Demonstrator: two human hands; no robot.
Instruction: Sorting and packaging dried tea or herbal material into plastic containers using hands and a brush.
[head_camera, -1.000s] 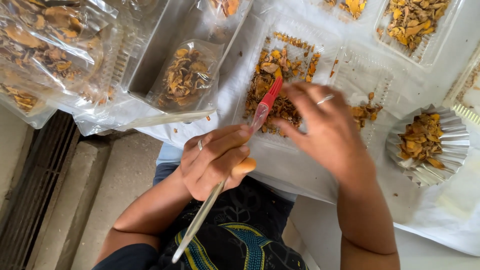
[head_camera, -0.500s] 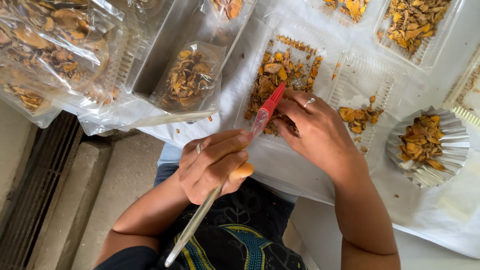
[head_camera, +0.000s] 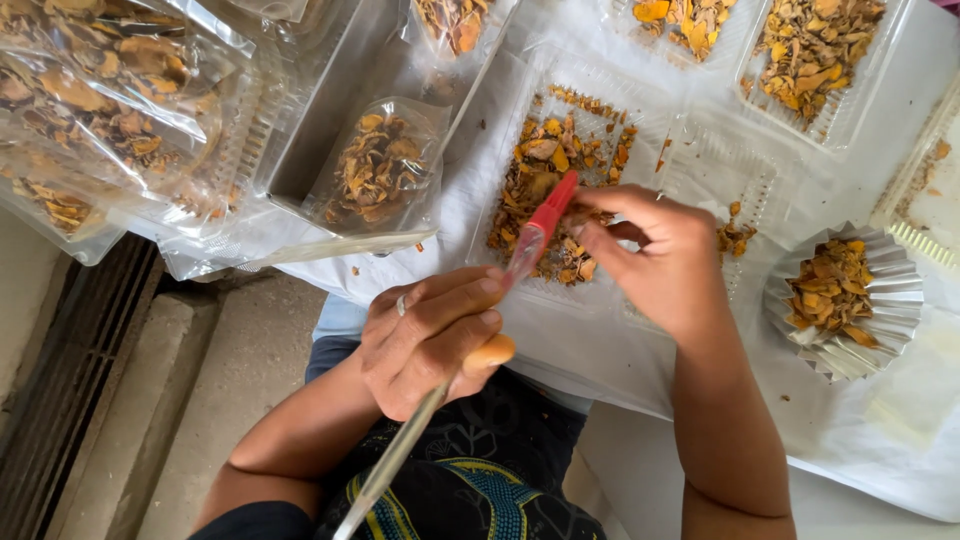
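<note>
A long tool with a red tip (head_camera: 540, 225) and clear shaft is gripped in the left hand (head_camera: 430, 340), the fingers closed around it together with a small orange piece (head_camera: 492, 352) pressed under the thumb. The red tip is held over the tray (head_camera: 500, 150) of dried orange-brown slices at twelve o'clock from the left hand. The right hand (head_camera: 665, 265), at two o'clock from the left, is curled with the fingers (head_camera: 600, 235) pinched close beside the red tip; whether a slice is held there cannot be told. The step in hand is judged to be the picking over of slices with the tool. A foil cup (head_camera: 845, 300) of slices lies at three o'clock, a filled bag (head_camera: 375, 165) at eleven o'clock, all on the white-covered worktop (head_camera: 880, 440).
</note>
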